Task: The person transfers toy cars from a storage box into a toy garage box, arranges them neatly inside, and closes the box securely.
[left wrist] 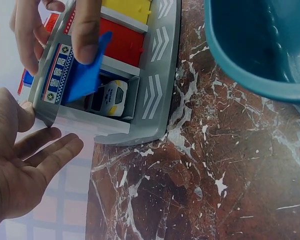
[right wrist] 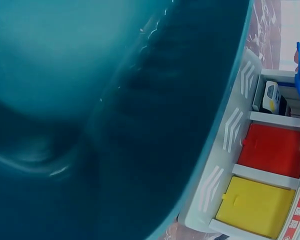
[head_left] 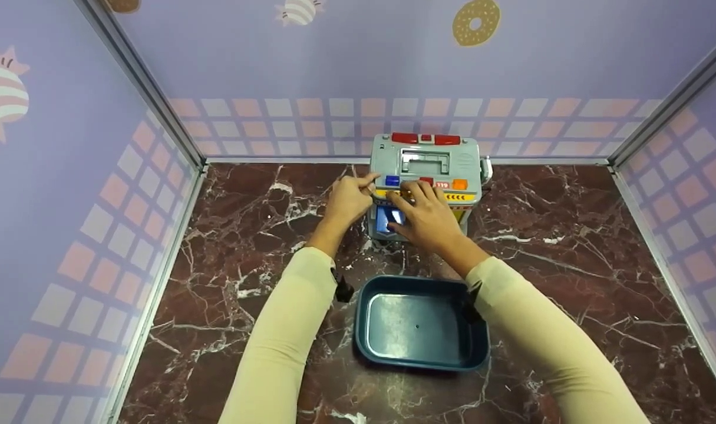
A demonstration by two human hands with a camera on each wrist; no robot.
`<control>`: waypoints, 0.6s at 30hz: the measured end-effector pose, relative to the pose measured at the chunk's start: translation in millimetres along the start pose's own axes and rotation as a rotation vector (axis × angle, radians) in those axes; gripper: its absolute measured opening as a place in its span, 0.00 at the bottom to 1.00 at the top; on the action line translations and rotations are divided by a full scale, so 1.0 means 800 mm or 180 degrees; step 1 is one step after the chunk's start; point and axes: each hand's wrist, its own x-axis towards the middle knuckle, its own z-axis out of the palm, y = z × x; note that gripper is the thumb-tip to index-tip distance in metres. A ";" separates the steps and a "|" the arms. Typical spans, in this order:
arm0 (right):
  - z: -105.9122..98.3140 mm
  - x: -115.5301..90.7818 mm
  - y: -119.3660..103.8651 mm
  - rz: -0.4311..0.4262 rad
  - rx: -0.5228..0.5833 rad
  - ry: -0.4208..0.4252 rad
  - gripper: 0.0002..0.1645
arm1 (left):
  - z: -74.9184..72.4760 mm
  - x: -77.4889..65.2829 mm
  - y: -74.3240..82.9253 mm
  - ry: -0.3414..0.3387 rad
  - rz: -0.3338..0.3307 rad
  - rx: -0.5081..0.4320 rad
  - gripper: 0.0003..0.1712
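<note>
A grey toy rescue station (head_left: 434,156) has a blue door (left wrist: 85,82) swung outward from its bay. My right hand (head_left: 425,215) reaches over the front roof edge, holding this door with the thumb against it and fingers bent over the roof. Inside the opened bay sits a small white toy car (left wrist: 115,98) with yellow marks. At the roof's left corner is my left hand (head_left: 349,200), its thumb by the edge and the other fingers extended beside the side wall. Beside the blue bay, the red door (right wrist: 274,150) and yellow door (right wrist: 256,206) are closed.
A dark teal plastic bin (head_left: 363,347) stands in front of the station, between my forearms. The station rests on a dark red marbled tabletop (head_left: 546,235), close to the back wall (head_left: 358,70). Patterned panels enclose both sides.
</note>
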 end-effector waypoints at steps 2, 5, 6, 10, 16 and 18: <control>0.002 0.001 -0.001 0.0015 -0.0075 0.0011 0.43 | 0.000 0.000 0.000 -0.0002 0.0039 -0.0020 0.18; 0.006 0.002 -0.002 0.0020 -0.0179 0.0032 0.45 | 0.001 0.000 0.001 -0.0001 0.0054 -0.0033 0.18; 0.007 0.003 -0.002 0.0018 -0.0206 0.0029 0.45 | 0.001 0.001 0.000 -0.0002 0.0048 -0.0031 0.18; 0.009 0.007 -0.003 0.0026 -0.0272 -0.0029 0.46 | 0.002 0.000 -0.001 0.0013 -0.0009 0.0014 0.19; 0.012 0.013 -0.006 0.0115 -0.0346 -0.0260 0.50 | 0.002 -0.001 0.000 0.0050 -0.0029 0.0057 0.18; 0.014 0.015 -0.006 0.0149 -0.0368 -0.0333 0.51 | 0.003 -0.001 0.001 0.0045 -0.0012 0.0043 0.19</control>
